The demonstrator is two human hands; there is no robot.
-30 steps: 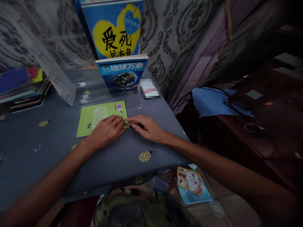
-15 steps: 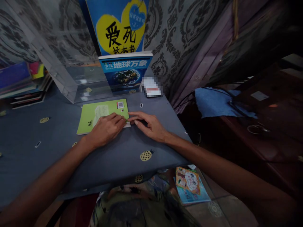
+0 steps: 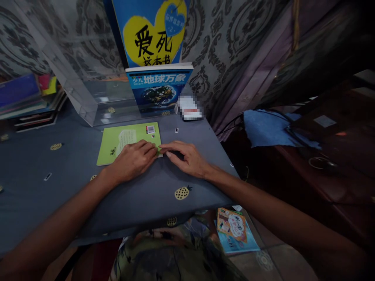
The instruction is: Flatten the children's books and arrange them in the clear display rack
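At frame centre, the left hand (image 3: pixel 133 160) is pressing flat on the green booklet (image 3: pixel 124 141) while the right hand (image 3: pixel 187 158), fingers extended, is pinching its corner; a slow, steady lift seems best.

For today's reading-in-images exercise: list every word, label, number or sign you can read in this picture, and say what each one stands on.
"爱死" on the tall blue book with the yellow heart; the row below is cut off.
"2" in its small blue heart; the characters above are too small.
"地球万象" on the globe book, after a small "少儿".
Green booklet: code sticker and text block, too small.
Pixelated card: unreadable.
Floor booklet: blurred.
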